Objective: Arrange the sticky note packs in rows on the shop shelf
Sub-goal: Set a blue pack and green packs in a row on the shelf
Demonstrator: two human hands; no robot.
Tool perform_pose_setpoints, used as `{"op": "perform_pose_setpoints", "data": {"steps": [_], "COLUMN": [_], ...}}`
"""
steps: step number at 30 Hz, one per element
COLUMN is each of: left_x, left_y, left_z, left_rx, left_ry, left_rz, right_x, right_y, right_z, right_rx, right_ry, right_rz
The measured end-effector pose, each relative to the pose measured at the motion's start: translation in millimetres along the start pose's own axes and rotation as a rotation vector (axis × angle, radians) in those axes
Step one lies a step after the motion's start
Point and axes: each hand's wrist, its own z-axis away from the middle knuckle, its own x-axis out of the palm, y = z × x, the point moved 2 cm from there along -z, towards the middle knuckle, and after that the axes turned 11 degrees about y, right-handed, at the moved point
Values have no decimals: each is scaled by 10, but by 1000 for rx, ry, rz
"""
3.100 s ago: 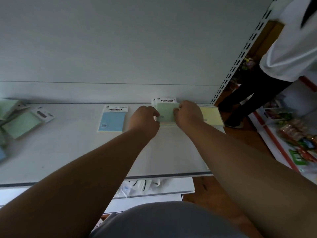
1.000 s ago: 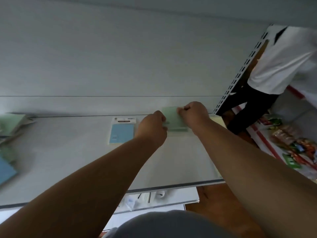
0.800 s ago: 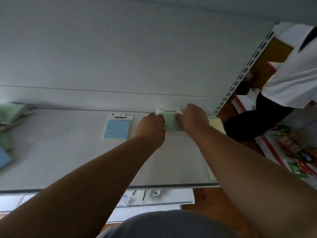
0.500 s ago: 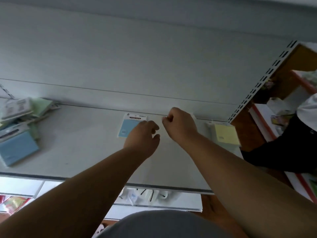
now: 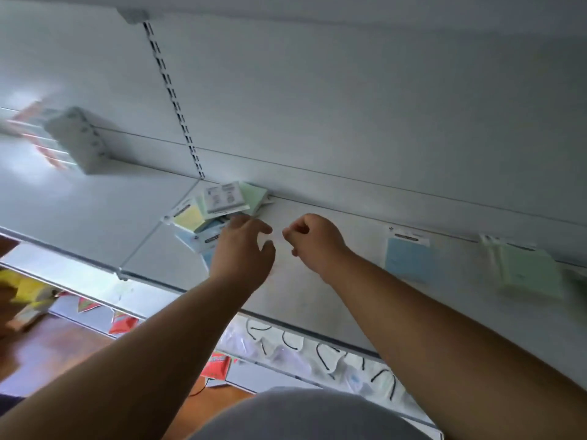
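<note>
A loose pile of sticky note packs (image 5: pixel 222 204) in green, yellow and blue lies at the back of the white shelf (image 5: pixel 317 293), left of centre. My left hand (image 5: pixel 244 246) reaches over its right edge with fingers spread and nothing in it. My right hand (image 5: pixel 314 242) hovers just to the right, fingers curled, empty. A blue pack (image 5: pixel 408 258) lies flat further right, and a green stack (image 5: pixel 527 271) lies beyond it, blurred.
A slotted upright (image 5: pixel 174 100) runs up the white back panel. A blurred white box (image 5: pixel 79 141) sits on the neighbouring shelf at the left. A lower shelf holds clear bags with black loops (image 5: pixel 317 350). Red packets (image 5: pixel 219 365) and wood floor lie below.
Both hands let go of the green pack and moved left along the shelf toward the loose pile. My view swung left, so the blue and green packs now sit at the right.
</note>
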Motion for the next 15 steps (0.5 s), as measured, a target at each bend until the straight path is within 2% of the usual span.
{"op": "perform_pose_setpoints", "data": {"steps": [3, 7, 9, 11, 13, 15], "left_x": [-189, -267, -248, -237, -264, -334], "left_y": [-442, -774, -829, -852, -850, -826], "left_z": [-285, -524, -600, -668, -707, -700], "left_rx": [68, 102, 155, 186, 218, 212], "left_ry": [84, -16, -85, -114, -64, 1], "left_rz": [-90, -169, -187, -181, -110, 50], "right_x": [488, 800, 850, 882, 894, 832], "right_y": [-208, -454, -534, -585, -623, -672], "right_z": [-169, -343, -387, -423, -442, -464], "right_rx": [145, 210, 153, 17, -107, -157], "right_ry": [-3, 45, 52, 28, 50, 162], "right_rz": [-137, -191, -105, 95, 241, 249]}}
